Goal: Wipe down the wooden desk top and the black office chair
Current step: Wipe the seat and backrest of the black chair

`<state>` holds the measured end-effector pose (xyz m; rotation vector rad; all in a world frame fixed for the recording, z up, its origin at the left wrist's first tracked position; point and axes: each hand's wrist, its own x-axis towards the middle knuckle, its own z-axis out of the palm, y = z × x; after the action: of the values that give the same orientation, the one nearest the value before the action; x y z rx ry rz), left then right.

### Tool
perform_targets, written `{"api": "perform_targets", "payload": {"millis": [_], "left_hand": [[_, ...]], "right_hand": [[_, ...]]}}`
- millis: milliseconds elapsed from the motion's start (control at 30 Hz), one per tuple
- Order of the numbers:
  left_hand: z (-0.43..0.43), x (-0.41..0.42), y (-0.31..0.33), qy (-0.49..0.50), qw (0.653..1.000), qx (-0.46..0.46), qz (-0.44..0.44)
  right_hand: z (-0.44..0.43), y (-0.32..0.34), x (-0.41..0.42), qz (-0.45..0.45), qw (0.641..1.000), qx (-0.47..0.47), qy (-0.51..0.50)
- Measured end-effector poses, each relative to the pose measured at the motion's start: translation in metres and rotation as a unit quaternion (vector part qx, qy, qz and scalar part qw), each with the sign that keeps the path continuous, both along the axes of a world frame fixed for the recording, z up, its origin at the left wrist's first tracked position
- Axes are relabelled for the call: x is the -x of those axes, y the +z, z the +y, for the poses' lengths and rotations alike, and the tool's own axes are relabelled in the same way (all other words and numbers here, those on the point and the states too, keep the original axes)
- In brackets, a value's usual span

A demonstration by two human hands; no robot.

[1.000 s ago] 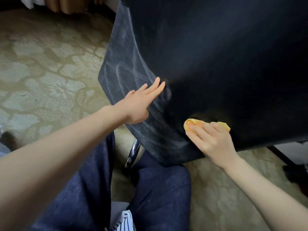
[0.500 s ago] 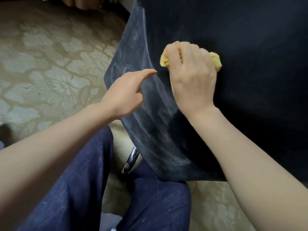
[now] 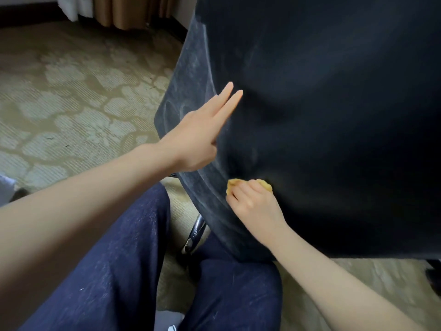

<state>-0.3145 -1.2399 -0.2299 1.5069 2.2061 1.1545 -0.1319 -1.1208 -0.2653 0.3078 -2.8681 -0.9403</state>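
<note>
The back of the black office chair (image 3: 322,115) fills the upper right of the head view, with pale wipe streaks along its left edge. My left hand (image 3: 198,137) rests flat against that left edge, fingers straight. Lower down, my right hand (image 3: 253,201) grips a small yellow cloth (image 3: 265,183) and presses it against the chair's lower back. Only the cloth's top edge shows above my fingers. The wooden desk is not in view.
Patterned beige carpet (image 3: 71,103) spreads to the left and below the chair. A chrome chair leg (image 3: 195,232) shows under the backrest, between my knees in blue jeans (image 3: 114,271). Brown curtains (image 3: 119,10) hang at the top.
My right hand has swept the cloth from high on the chair back down to its lower part. My left hand's fingers have straightened against the chair's edge.
</note>
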Motion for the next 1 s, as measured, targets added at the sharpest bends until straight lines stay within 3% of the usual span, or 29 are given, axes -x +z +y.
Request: {"api": "perform_targets", "payload": {"millis": [133,333,733,833,1000], "left_hand": [[0.008,-0.01,0.002,-0.025,0.999,0.026,0.028],[0.013,-0.019,0.005,-0.037,0.999,0.026,-0.014],[0.001,0.006,0.006,0.01,0.998,0.001,0.06],[-0.001,0.016,-0.001,0.05,0.997,-0.005,0.051],[-0.005,0.027,-0.01,0.06,0.998,0.013,0.03]], "right_hand": [[0.009,0.011,-0.058,-0.06,0.998,-0.027,-0.005],[0.009,0.065,-0.084,0.022,0.999,0.025,-0.018],[-0.006,0.135,0.044,0.238,0.969,-0.064,0.018],[-0.011,0.136,0.083,0.228,0.971,-0.07,0.01],[-0.015,0.104,0.108,0.135,0.985,-0.105,-0.011]]}}
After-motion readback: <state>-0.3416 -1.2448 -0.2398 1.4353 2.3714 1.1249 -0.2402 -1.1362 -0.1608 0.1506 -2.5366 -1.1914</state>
